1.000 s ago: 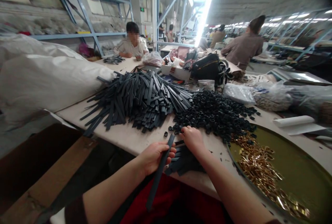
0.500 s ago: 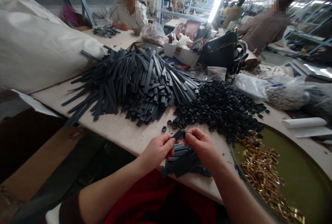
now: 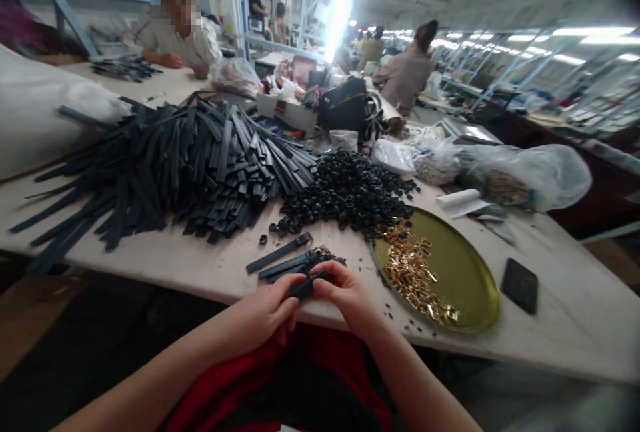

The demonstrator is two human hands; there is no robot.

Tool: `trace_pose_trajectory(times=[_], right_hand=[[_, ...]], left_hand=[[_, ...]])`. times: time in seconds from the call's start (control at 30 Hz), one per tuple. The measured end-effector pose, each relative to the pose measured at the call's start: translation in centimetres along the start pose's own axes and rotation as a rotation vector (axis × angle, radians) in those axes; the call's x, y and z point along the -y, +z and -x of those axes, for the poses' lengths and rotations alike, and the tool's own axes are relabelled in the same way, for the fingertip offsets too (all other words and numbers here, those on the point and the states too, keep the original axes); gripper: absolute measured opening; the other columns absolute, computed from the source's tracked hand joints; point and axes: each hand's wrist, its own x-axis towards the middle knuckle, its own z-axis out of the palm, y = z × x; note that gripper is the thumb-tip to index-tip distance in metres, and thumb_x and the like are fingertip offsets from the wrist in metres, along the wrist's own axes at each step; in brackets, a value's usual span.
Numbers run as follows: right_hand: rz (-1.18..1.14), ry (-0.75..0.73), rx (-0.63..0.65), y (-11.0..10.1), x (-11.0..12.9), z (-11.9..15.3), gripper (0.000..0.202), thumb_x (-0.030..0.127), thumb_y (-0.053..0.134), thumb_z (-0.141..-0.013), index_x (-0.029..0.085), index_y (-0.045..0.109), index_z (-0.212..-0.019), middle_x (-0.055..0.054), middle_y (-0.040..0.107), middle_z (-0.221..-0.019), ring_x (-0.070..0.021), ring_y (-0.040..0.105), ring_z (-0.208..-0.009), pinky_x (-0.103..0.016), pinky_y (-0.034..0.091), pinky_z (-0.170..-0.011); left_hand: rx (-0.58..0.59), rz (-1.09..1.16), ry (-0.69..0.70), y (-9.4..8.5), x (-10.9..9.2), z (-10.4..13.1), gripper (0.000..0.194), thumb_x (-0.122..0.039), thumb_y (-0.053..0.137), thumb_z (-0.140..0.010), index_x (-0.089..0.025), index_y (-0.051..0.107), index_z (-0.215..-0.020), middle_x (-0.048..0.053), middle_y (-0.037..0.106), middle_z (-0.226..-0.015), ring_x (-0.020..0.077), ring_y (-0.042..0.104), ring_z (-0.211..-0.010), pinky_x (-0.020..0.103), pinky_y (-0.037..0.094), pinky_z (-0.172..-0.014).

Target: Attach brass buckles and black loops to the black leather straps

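Observation:
My left hand (image 3: 279,307) pinches a short dark leather strap (image 3: 303,288) near the table's front edge. At the strap's other end, the thumb and fingers of my right hand (image 3: 343,293) are closed on it; part of it is hidden by the fingers. Just beyond my hands lies a small stack of dark straps (image 3: 287,267), with some gold metal at its right end. Another strap (image 3: 275,257) rests behind that stack, a small loop around its right end. A single black loop (image 3: 263,239) sits farther left.
A big heap of dark strips (image 3: 200,165) covers the table's left. Right of it is a pile of black loops (image 3: 350,189). A round tray (image 3: 465,265) holds gold metal fittings (image 3: 413,275); a dark phone-like slab (image 3: 520,285) lies beyond. A co-worker (image 3: 175,39) sits opposite.
The view has swung right. My hands have come closer to the table edge, above the stack's front. A strap with a loop now shows on the table where my hands were.

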Motion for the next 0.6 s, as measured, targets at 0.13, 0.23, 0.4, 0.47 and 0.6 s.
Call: trace_pose_trajectory(times=[0.13,0.23,0.4,0.47,0.6], right_hand=[[-0.107,-0.068,-0.007,0.8,-0.9,2.1,0.033,0.032,0.07,-0.065,0.023,0.055,-0.092,0.004,0.06,-0.077,-0.0119,0.056,-0.07,-0.026,0.045,-0.067],[-0.039,-0.169,-0.018,0.1,-1.4,2.7,0.059,0.031,0.07,-0.064,0.027,0.043,-0.116,0.001,0.061,-0.088,-0.0147,0.059,-0.078,-0.029,0.047,-0.07],[1.064,-0.28,-0.517,-9.5,1.3,1.4,0.025,0.035,0.045,-0.083,0.018,0.057,-0.098,-0.004,0.063,-0.086,-0.0146,0.058,-0.076,-0.027,0.046,-0.069],[1.206,-0.239,-0.669,-14.1,2.8,0.3,0.024,0.027,0.042,-0.084,0.015,0.059,-0.093,-0.009,0.062,-0.092,-0.0176,0.057,-0.084,-0.03,0.043,-0.074],[1.41,-0.119,-0.739,-19.2,3.9,-2.4,0.021,0.022,0.045,-0.08,0.014,0.065,-0.08,-0.011,0.064,-0.085,-0.0207,0.058,-0.08,-0.032,0.041,-0.072]], left_hand=[[-0.1,0.198,0.093,1.8,-0.3,0.1,0.047,-0.038,0.048,-0.081,-0.021,0.044,-0.125,0.005,0.065,-0.092,0.0191,0.059,-0.084,0.024,0.045,-0.071],[-0.174,0.143,0.169,2.3,-0.3,-0.1,0.036,-0.039,0.05,-0.081,-0.02,0.055,-0.111,0.005,0.061,-0.104,0.0201,0.052,-0.102,0.024,0.039,-0.086],[-0.207,0.223,0.03,2.3,0.7,-0.5,0.034,-0.052,0.051,-0.073,-0.018,0.052,-0.075,-0.005,0.044,-0.055,0.0085,0.039,-0.047,0.019,0.03,-0.045],[-0.208,0.355,-0.051,2.7,1.1,-1.0,0.039,-0.057,0.053,-0.067,-0.019,0.046,-0.074,-0.008,0.035,-0.051,0.0057,0.026,-0.04,0.018,0.019,-0.039],[-0.17,0.425,-0.055,3.6,1.3,-2.3,0.042,-0.058,0.054,-0.064,-0.019,0.042,-0.074,-0.009,0.033,-0.055,0.0046,0.022,-0.042,0.017,0.015,-0.039]])
